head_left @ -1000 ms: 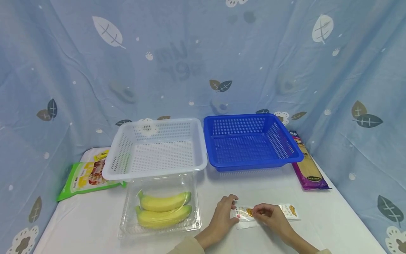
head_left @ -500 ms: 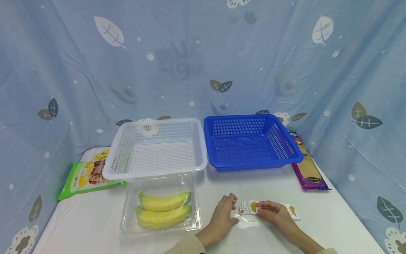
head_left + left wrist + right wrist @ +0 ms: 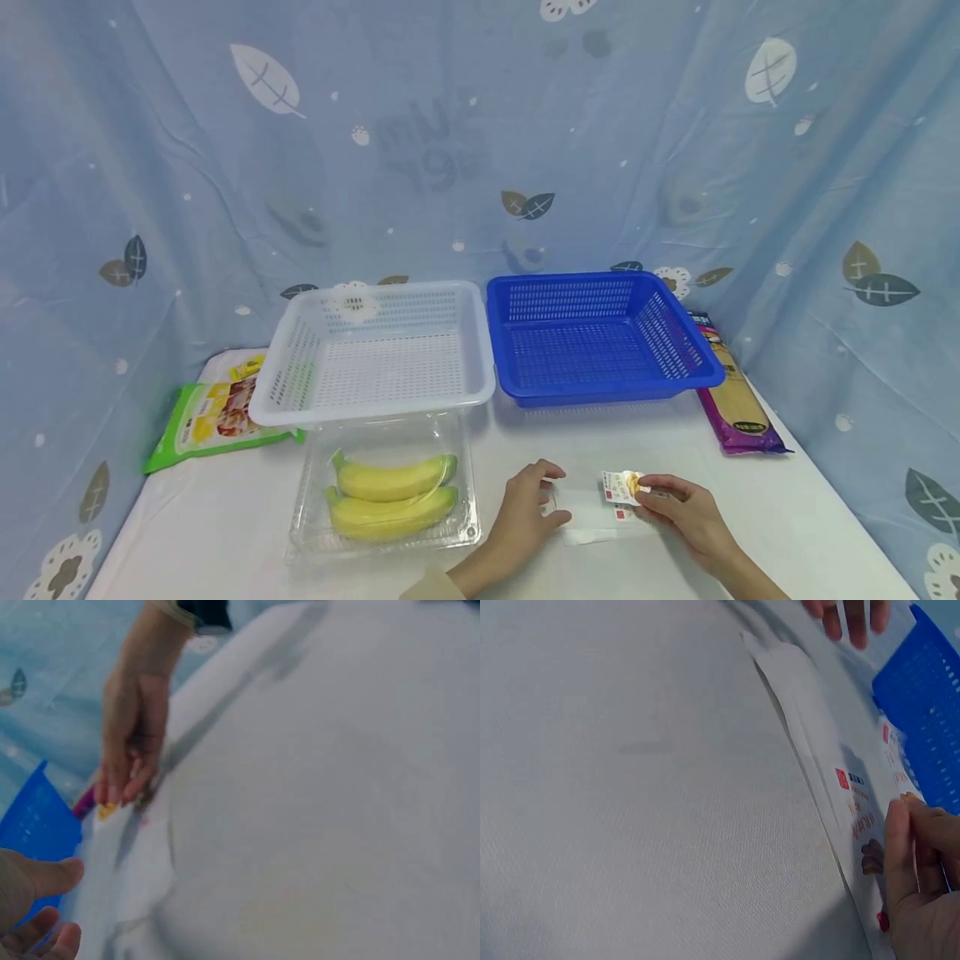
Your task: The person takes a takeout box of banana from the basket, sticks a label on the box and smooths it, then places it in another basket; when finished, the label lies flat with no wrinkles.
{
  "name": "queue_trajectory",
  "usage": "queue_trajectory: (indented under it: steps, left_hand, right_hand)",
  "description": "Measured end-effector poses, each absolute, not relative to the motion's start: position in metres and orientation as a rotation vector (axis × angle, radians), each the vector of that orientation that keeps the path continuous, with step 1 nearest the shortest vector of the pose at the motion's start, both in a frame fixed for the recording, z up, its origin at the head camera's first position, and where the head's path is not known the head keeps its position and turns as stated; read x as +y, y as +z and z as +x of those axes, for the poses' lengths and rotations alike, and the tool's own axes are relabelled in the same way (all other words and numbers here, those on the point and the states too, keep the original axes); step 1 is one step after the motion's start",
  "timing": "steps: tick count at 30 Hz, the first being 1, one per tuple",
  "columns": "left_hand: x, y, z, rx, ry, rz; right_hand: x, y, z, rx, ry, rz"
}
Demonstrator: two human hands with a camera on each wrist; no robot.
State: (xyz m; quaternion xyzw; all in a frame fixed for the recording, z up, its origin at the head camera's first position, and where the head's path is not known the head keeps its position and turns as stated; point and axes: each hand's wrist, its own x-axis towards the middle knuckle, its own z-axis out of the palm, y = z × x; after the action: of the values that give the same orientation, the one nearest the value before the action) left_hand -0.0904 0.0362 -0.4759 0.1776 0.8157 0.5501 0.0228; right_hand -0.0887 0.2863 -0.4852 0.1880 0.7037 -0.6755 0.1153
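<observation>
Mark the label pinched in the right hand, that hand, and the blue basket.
Label (image 3: 621,487): head view, its printed face.
Right hand (image 3: 693,517): head view, back of the hand.
Blue basket (image 3: 607,390): head view, front rim.

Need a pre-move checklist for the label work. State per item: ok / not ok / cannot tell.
1. Pinch on the label by the right grip: ok.
2. Is the label fully free of the backing strip? Cannot tell; they overlap in the head view.
3. Is the left grip touching that strip? Cannot tell.
4. Both bananas inside the clear container: ok.
5. Direct way from label to container free: not ok, left grip between them.
</observation>
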Motion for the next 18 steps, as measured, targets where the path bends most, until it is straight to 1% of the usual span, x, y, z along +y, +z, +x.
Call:
queue_trajectory:
  steps: [11,18]
  left_hand:
    - [0.014,-0.443,-0.087,2.259,1.925,0.427]
    - [-0.011,-0.425,-0.089,2.235,1.953,0.426]
  right_hand:
    - [0.293,-0.477,-0.092,2.071,-1.97,0.572]
    - [0.294,-0.471,-0.095,2.1,-1.955,0.573]
